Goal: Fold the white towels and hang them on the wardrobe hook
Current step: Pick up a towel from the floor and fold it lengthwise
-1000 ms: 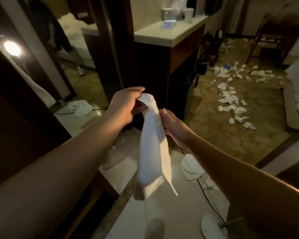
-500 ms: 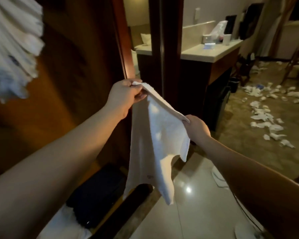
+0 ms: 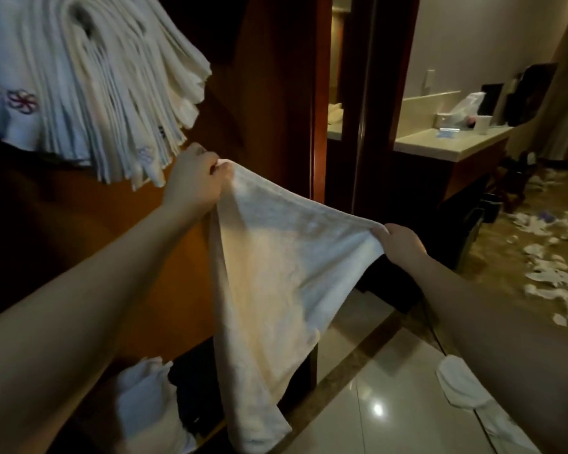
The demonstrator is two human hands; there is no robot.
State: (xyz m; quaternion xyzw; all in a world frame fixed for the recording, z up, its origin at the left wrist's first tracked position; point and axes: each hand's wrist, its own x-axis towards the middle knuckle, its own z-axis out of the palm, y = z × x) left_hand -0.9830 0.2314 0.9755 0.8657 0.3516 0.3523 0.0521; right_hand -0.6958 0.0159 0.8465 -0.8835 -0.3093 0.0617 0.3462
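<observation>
The wardrobe [image 3: 259, 93] fills the left half of the view, its dark reddish wood panel running from top to bottom. High on it at upper left hangs a thick bunch of hung towels [image 3: 89, 83], many white folded layers fanning downward, some with small purple flower marks near their lower edges. What they hang from is hidden.

Front and centre is the white towel [image 3: 276, 280], spread wide between both hands in front of the wardrobe panel. Its top edge slopes from upper left down to the right, and the cloth drapes from there, narrowing to a tail that hangs above the pale glossy floor [image 3: 391, 404].

The left hand [image 3: 195, 178] is raised just below the tips of the hung towels, its fingers curled tight around the towel's upper left corner. The right hand [image 3: 399, 242] sits lower and farther out, fingers and thumb pinching the opposite corner of the top edge.

To the right, past a dark door frame, a pale tabletop [image 3: 440, 144] carries a plastic bag and small boxes. Beyond it the brown carpet is strewn with scraps of white paper [image 3: 545, 273]. At the bottom of the wardrobe lies a crumpled white cloth [image 3: 145, 401] beside something dark. On the tiles near the right forearm rests a pair of white slippers [image 3: 456, 385].
</observation>
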